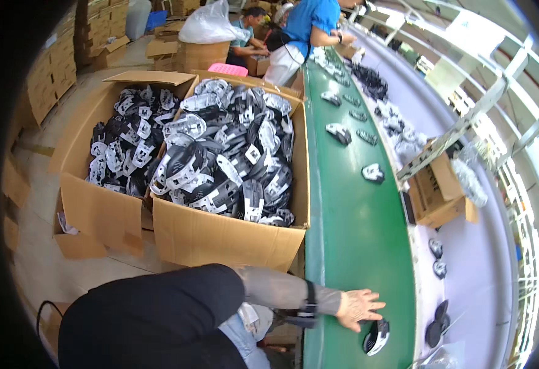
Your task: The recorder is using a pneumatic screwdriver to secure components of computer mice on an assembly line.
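Observation:
My left hand reaches out palm down over the green conveyor belt, fingers spread and nothing held in it. Its lower fingers are beside a curved black-and-white plastic part lying on the belt; whether they touch it I cannot tell. A grey sleeve and a black wrist strap cover my forearm. My right hand is not in view. Farther up the belt lie several similar parts, among them a white-and-black one.
Left of the belt, two open cardboard boxes are heaped with black-and-white parts. On the right ledge stand a carton and loose black pieces. A person in blue stands at the far end; another sits nearby.

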{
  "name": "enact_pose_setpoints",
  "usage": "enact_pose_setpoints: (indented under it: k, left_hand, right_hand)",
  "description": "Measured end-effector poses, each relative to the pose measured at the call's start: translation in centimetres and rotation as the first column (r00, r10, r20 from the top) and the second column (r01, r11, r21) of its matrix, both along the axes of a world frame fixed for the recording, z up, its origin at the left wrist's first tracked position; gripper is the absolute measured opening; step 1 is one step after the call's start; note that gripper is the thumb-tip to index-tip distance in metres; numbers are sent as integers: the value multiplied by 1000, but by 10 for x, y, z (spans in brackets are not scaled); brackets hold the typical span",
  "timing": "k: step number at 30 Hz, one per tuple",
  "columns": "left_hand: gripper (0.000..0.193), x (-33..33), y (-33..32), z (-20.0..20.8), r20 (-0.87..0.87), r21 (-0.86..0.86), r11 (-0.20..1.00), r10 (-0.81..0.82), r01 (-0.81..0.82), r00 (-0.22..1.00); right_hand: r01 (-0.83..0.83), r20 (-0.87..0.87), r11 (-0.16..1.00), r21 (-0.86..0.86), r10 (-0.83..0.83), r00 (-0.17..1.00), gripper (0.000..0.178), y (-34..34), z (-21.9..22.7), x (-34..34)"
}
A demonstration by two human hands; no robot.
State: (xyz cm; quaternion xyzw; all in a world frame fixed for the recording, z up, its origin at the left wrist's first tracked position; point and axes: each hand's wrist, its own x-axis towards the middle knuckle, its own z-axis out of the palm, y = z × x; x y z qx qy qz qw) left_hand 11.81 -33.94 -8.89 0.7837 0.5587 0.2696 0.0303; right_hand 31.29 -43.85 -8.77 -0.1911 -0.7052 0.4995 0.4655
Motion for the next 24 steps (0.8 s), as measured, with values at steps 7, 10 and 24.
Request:
enact_pose_setpoints:
  k: [7, 10, 24]
  left_hand:
    - [54, -51, -203, 79, 167, 319, 929, 143, -190, 976]
    - [34, -68, -289, 62, 307, 233, 826, 438, -513, 845]
    - [18, -118, -77, 117, 800, 334, 726, 118, -601, 588]
  right_hand:
    - [-193, 32, 977, 87, 191, 981, 23, 20, 11, -42]
    - [-304, 59, 945, 123, 299, 953, 23, 22, 22, -75]
    - [-179, 142, 876, -449, 267, 953, 38, -99, 61, -176]
